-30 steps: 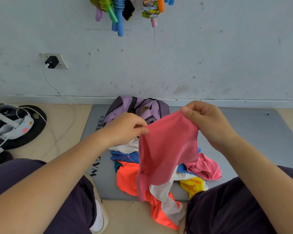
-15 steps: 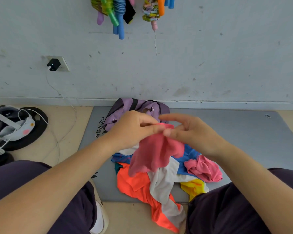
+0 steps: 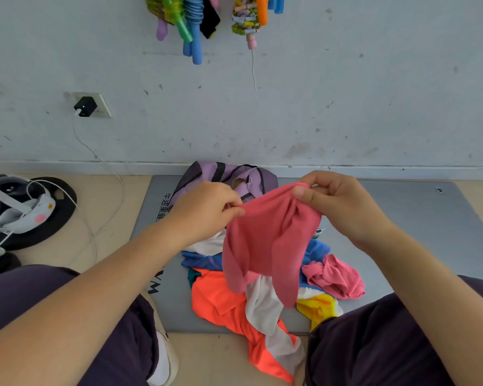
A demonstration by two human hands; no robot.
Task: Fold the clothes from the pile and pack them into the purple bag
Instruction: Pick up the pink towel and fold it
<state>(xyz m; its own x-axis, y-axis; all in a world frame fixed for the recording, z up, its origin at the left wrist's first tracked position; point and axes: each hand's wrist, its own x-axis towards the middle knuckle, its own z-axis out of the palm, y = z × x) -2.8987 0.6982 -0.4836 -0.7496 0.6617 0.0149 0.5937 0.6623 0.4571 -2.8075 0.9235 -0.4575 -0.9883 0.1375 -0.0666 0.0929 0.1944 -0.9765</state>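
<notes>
the left hand (image 3: 207, 210) pinches one upper corner of the pink garment (image 3: 265, 246) between thumb and curled fingers; the right hand (image 3: 338, 204) grips the opposite upper edge, thumb in front and fingers curled behind. both hands are closed on the cloth, and neither holds anything else. the garment is held by its top edge so that its weight draws it down and flat, which is judged to be preparation for the first fold. it hangs in loose vertical creases, so it is not yet squared. its exact type cannot be told from this view; it may be a small shirt or shorts.

the garment hangs between the hands and above the pile of clothes (image 3: 234, 302), which lies on the grey mat (image 3: 402, 218) between the person's knees. whether the lower hem touches the pile cannot be told. the pile holds orange, white, blue, yellow and further pink items, all unfolded.

the purple bag (image 3: 223, 174) lies at the far edge of the mat against the wall, just beyond the left hand and behind the raised garment. whether it already holds anything is not visible. packing has yet to follow this fold.
</notes>
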